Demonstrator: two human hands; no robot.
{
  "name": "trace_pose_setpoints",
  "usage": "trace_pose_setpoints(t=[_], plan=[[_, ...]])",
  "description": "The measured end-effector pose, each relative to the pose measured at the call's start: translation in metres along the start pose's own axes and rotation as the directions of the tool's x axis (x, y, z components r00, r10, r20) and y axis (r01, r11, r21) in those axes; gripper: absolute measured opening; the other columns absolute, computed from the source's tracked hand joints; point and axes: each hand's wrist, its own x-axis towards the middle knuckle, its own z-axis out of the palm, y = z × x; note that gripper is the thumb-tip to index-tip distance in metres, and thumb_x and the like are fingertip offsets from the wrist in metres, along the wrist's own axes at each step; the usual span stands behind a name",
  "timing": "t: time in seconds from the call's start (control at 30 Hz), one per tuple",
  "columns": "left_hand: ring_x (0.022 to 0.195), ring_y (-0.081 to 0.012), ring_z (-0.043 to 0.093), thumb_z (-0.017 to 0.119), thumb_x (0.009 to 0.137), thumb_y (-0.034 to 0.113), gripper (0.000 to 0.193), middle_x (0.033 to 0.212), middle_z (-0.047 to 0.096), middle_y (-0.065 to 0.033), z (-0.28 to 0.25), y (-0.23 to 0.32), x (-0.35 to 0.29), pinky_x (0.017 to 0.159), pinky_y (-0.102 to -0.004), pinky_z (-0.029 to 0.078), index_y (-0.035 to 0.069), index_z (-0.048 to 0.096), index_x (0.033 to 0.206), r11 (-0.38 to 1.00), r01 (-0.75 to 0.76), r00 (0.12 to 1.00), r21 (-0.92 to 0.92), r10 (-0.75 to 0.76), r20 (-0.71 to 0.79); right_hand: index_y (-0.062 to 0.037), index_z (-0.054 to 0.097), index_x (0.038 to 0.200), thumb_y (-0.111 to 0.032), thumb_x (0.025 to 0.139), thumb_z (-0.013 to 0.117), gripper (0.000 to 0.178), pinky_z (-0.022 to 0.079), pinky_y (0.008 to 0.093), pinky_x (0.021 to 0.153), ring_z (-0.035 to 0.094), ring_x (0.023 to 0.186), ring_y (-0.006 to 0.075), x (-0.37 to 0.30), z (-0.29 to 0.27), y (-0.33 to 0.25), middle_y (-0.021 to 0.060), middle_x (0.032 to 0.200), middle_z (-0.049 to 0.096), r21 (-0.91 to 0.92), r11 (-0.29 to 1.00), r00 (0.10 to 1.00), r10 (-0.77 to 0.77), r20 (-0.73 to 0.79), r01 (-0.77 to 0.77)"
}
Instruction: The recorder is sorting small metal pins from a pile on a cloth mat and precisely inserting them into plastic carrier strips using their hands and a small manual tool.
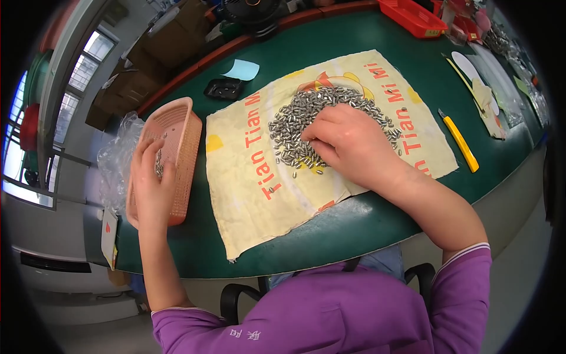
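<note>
A heap of small shiny silver metal pieces (295, 115), barrel-shaped, lies on a pale yellow cloth (247, 206) with red lettering. My right hand (348, 138) is over the middle of the heap, thumb and fingers closed in a pinch at its left side; anything between the fingertips is too small to make out. On the left, my left hand (150, 180) reaches into a pink plastic basket (187, 138), fingers curved and thumb apart. Some metal pieces show between that thumb and the fingers; whether they rest in the hand or on the basket floor I cannot tell.
A yellow utility knife (460, 143) lies right of the cloth on the green table (354, 38). Behind the basket sit a black tray (224, 89) and a light blue paper (243, 69). Clear plastic bags (118, 159) lie left; a red tray (413, 19) stands far right.
</note>
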Motion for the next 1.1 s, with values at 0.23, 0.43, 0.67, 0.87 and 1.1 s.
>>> trace_pose_setpoints(t=[0.23, 0.43, 0.67, 0.87, 1.1], plan=[[0.111, -0.0267, 0.061, 0.076, 0.086, 0.007, 0.05, 0.119, 0.066, -0.0113, 0.048, 0.11, -0.019, 0.096, -0.0371, 0.052, 0.004, 0.06, 0.133, 0.829, -0.001, 0.805, -0.559, 0.333, 0.492, -0.0115, 0.075, 0.093, -0.012, 0.08, 0.075, 0.013, 0.049, 0.041, 0.082, 0.062, 0.092, 0.0254, -0.014, 0.021, 0.001, 0.0033, 0.093, 0.063, -0.112, 0.993, 0.992, -0.027, 0.124, 0.041], [0.107, -0.027, 0.058, 0.077, 0.082, 0.005, 0.063, 0.115, 0.063, -0.0105, 0.069, 0.121, -0.018, 0.089, -0.0345, 0.052, 0.005, 0.054, 0.14, 0.831, -0.1, 0.815, -0.547, 0.384, 0.434, -0.0111, 0.074, 0.091, -0.012, 0.08, 0.076, 0.011, 0.048, 0.0407, 0.085, 0.061, 0.096, 0.0252, -0.012, 0.017, -0.006, 0.0037, 0.096, 0.062, -0.025, 1.0, 0.98, -0.007, 0.197, 0.012], [0.103, -0.0239, 0.058, 0.075, 0.082, 0.001, 0.064, 0.111, 0.064, -0.0089, 0.068, 0.11, -0.034, 0.082, -0.033, 0.051, 0.005, 0.052, 0.142, 0.779, -0.061, 0.832, -0.624, 0.385, 0.4, -0.0105, 0.072, 0.089, -0.011, 0.079, 0.075, 0.011, 0.047, 0.0423, 0.09, 0.06, 0.1, 0.0268, -0.013, 0.015, -0.012, 0.0053, 0.099, 0.061, 0.053, 0.998, 0.972, 0.017, 0.233, -0.031], [0.102, -0.022, 0.058, 0.074, 0.083, -0.001, 0.064, 0.109, 0.065, -0.0074, 0.074, 0.11, -0.035, 0.079, -0.0326, 0.051, 0.005, 0.052, 0.143, 0.75, -0.039, 0.825, -0.66, 0.397, 0.403, -0.0108, 0.072, 0.09, -0.01, 0.079, 0.076, 0.011, 0.047, 0.0415, 0.089, 0.059, 0.101, 0.027, -0.013, 0.017, -0.013, 0.0052, 0.1, 0.061, 0.098, 0.995, 0.964, -0.029, 0.262, 0.004], [0.108, -0.0267, 0.059, 0.071, 0.082, 0.0, 0.06, 0.105, 0.065, -0.0061, 0.068, 0.106, -0.044, 0.1, -0.0412, 0.043, 0.006, 0.054, 0.139, 0.714, -0.046, 0.818, -0.699, 0.428, 0.384, -0.0114, 0.072, 0.089, -0.009, 0.078, 0.077, 0.012, 0.047, 0.0404, 0.086, 0.059, 0.098, 0.0256, -0.015, 0.012, -0.016, 0.0042, 0.099, 0.06, 0.122, 0.992, 0.957, -0.057, 0.284, 0.023]])
